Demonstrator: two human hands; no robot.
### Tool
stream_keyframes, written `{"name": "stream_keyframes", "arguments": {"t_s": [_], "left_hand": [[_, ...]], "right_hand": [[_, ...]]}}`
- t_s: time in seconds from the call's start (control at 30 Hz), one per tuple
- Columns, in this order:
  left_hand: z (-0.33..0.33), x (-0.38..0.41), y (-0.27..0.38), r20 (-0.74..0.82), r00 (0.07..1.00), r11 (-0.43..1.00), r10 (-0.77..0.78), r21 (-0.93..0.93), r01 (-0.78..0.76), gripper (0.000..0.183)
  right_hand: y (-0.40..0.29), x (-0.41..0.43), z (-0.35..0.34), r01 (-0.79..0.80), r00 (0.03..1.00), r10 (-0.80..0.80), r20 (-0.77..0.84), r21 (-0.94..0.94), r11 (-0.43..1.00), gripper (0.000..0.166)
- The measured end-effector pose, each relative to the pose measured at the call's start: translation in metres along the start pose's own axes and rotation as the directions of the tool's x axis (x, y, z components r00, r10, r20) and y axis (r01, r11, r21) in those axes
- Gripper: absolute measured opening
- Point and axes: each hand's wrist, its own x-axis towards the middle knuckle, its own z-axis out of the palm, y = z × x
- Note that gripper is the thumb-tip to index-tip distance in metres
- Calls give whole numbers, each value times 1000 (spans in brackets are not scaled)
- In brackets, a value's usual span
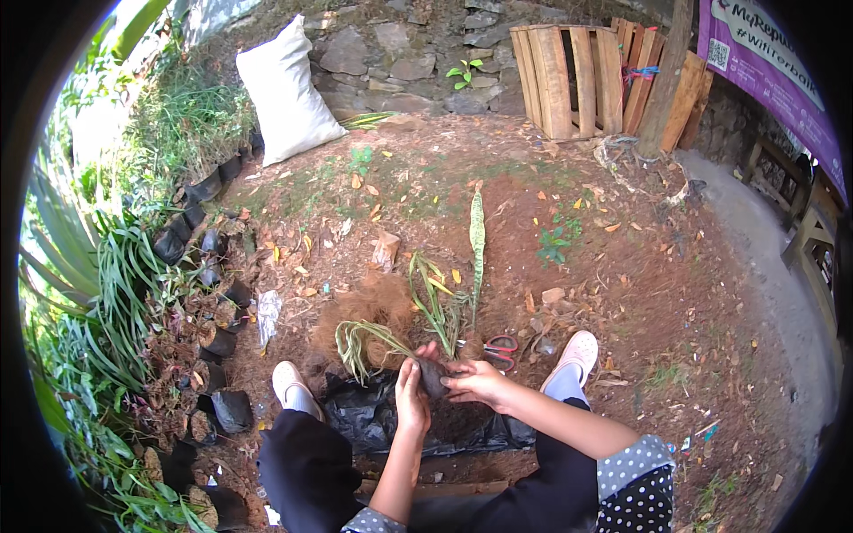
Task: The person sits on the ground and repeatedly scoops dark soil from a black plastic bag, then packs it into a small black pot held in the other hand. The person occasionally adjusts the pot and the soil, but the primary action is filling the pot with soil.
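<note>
Between my left hand point(413, 396) and my right hand point(476, 383) is a dark ball of soil point(433, 378), cupped from both sides. Long drooping green leaves point(373, 330) of a plant come out of its top and hang over to the left. Below my hands a black plastic sheet point(363, 406) lies on the ground with loose dark soil point(460, 423) on it. Just beyond my right hand are scissors with red and black handles point(500, 352), their blades partly hidden. Farther out lie a leafy green plant point(430, 300) and an upright-looking snake plant leaf point(477, 240).
A heap of brown fibre point(373, 303) lies beyond the sheet. Black plant bags point(220, 340) line the left side. At the back are a white sack point(286, 93), wooden crates point(566, 83) and a tree trunk point(666, 80). A purple banner point(766, 73) hangs at right.
</note>
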Motion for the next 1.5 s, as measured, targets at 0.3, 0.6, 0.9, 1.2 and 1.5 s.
{"name": "stream_keyframes", "arguments": {"t_s": [0.3, 0.6, 0.9, 1.2, 1.5], "left_hand": [[-32, 4, 43, 91, 993, 997, 75, 22, -77, 6], [-16, -12, 68, -92, 995, 999, -36, 37, 40, 18], [-14, -18, 55, -138, 990, 987, 21, -155, -43, 19], [-13, -24, 52, -97, 995, 976, 13, -215, -34, 15], [-14, -26, 61, 77, 995, 986, 58, -160, -45, 28]], "right_hand": [[-5, 20, 39, 20, 983, -20, 183, 2, 1000, 50], [-24, 0, 54, 192, 981, -186, 45, -182, 964, 58], [-22, -14, 66, 248, 968, -245, 46, -294, 923, 53], [-11, -2, 59, 404, 914, -373, 158, -292, 867, 47], [-26, -16, 65, 313, 946, -291, 142, -177, 933, 48]]}}
